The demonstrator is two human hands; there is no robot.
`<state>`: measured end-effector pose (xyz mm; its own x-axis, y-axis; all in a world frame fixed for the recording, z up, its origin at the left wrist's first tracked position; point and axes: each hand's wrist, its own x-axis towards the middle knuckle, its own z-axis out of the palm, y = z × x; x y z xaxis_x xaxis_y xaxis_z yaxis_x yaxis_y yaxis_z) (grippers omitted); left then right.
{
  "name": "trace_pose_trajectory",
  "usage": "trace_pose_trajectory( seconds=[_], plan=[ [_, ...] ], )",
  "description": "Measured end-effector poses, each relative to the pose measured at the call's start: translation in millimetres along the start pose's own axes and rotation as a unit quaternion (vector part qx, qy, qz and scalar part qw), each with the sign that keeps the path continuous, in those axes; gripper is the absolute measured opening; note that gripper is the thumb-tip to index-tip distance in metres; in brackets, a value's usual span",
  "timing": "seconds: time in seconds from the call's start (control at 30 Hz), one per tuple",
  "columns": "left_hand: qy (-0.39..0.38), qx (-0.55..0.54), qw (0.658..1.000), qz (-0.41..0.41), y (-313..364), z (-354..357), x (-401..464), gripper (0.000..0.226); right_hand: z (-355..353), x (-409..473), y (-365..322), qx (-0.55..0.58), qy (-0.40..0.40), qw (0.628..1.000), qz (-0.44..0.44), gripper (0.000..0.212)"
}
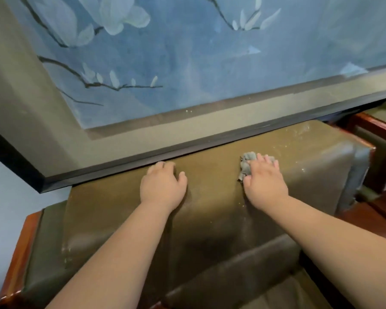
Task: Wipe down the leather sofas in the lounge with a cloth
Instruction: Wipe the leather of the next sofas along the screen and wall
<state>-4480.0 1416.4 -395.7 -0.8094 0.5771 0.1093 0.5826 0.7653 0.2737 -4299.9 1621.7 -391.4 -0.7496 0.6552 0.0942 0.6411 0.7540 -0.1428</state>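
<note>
A brown-olive leather sofa (pixel 214 197) fills the lower half of the view, seen from above its backrest top. My right hand (pixel 264 178) lies flat on a crumpled grey cloth (pixel 246 162), pressing it onto the top of the backrest. The cloth shows past my fingers and at the left of the hand. My left hand (pixel 163 185) rests on the backrest top to the left, fingers slightly bent, with nothing in it. Pale dust specks lie on the leather to the right of the cloth.
A large framed blue flower painting (pixel 187 52) hangs right behind the backrest, its dark frame edge (pixel 143 160) almost touching my left fingertips. Red-brown wooden armrests (pixel 20 253) flank the sofa. Another wood-trimmed seat (pixel 379 139) stands at the right.
</note>
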Motion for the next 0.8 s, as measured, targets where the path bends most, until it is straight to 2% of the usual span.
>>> trace_pose_trajectory(
  seconds=[0.07,0.13,0.2,0.27,0.37,0.4,0.43,0.5,0.57,0.63,0.7,0.8],
  plan=[
    [-0.011,0.002,1.0,0.024,32,24,9,0.056,15,-11,-21,0.021,-0.02,0.997,-0.072,0.062],
    [0.021,0.035,0.999,0.023,44,43,12,0.06,33,-31,-37,0.033,-0.031,0.981,-0.19,0.069],
    [0.069,0.042,0.997,0.02,39,53,13,0.064,36,-28,-22,0.022,-0.037,0.969,-0.242,0.068],
    [0.084,0.041,0.995,0.025,34,61,17,0.064,31,-5,16,0.025,-0.019,0.98,-0.197,0.064],
    [0.098,0.051,0.994,0.017,37,64,16,0.063,15,26,60,0.078,0.02,0.997,-0.001,0.057],
    [0.1,0.052,0.993,0.017,38,64,16,0.063,15,31,56,0.091,0.03,0.995,0.028,0.055],
    [0.098,0.049,0.994,0.016,39,63,17,0.063,18,30,40,0.087,0.037,0.995,0.022,0.054],
    [0.09,0.041,0.995,0.019,37,62,17,0.063,30,13,0,0.06,0.027,0.993,-0.098,0.056],
    [0.09,0.044,0.995,0.018,37,62,17,0.062,40,-8,-25,0.047,0.009,0.97,-0.239,0.062],
    [0.093,0.045,0.994,0.021,37,64,18,0.062,35,0,-11,0.031,-0.012,0.954,-0.299,0.066],
    [0.102,0.048,0.993,0.023,35,67,19,0.062,28,23,30,-0.001,-0.012,0.967,-0.254,0.069],
    [0.108,0.05,0.993,0.019,35,67,19,0.062,8,52,96,-0.05,-0.019,0.997,-0.046,0.073]
  ],
)
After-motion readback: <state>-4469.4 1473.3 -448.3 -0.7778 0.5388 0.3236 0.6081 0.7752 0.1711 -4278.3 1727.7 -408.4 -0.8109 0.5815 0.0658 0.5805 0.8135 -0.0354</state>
